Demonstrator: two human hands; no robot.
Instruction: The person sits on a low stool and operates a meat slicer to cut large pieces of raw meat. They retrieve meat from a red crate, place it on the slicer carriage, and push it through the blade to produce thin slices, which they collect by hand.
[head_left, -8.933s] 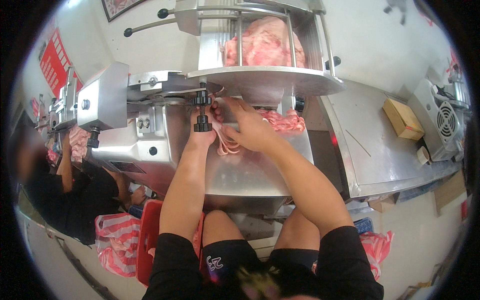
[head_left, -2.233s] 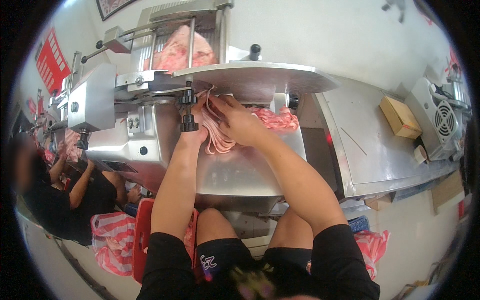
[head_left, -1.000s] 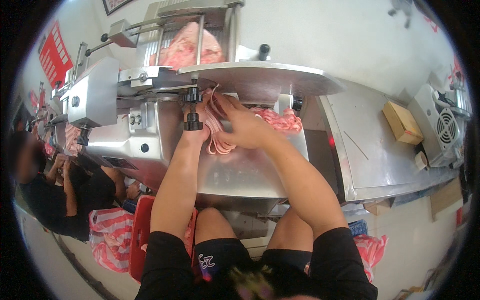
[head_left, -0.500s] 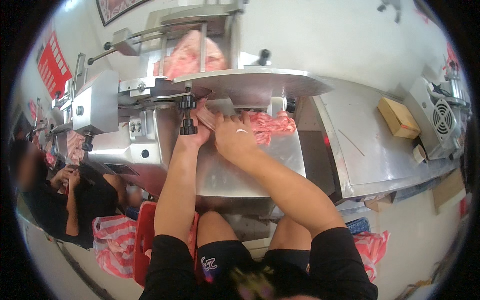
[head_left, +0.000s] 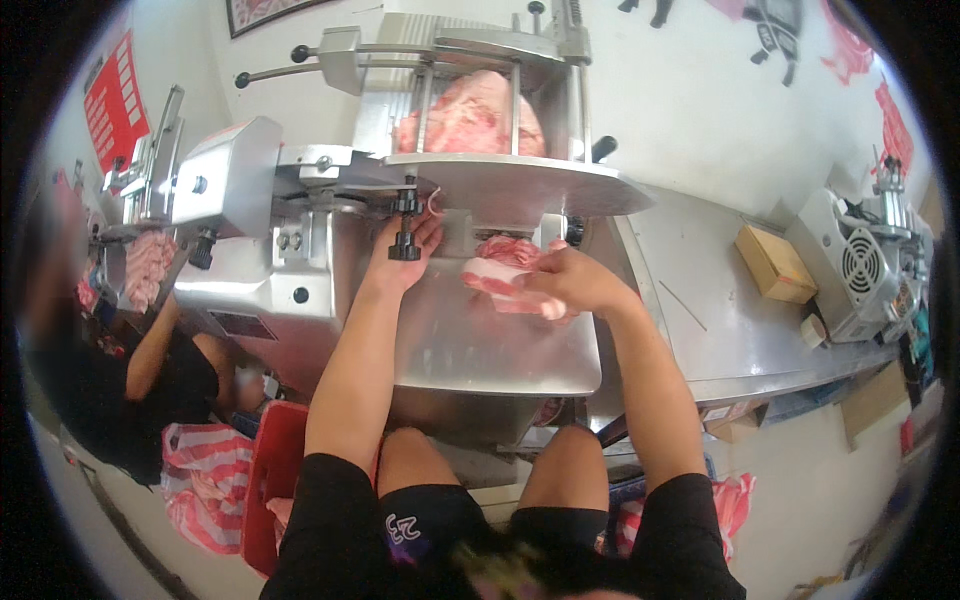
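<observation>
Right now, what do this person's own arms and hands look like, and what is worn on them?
Both forearms are bare from the elbow down. The left hand and right hand wear no gloves, and no watch or bracelet shows. Short black sleeves cover the upper arms. Whether a ring is worn cannot be told here.

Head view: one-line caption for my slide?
Left hand reaches under the slicer blade while right hand lifts a stack of meat slices off the steel tray.

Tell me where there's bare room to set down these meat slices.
Free: the steel tray in front of the right hand, and the counter left of the cardboard box. Crowded: under the slicer's plate by the left hand.
</observation>
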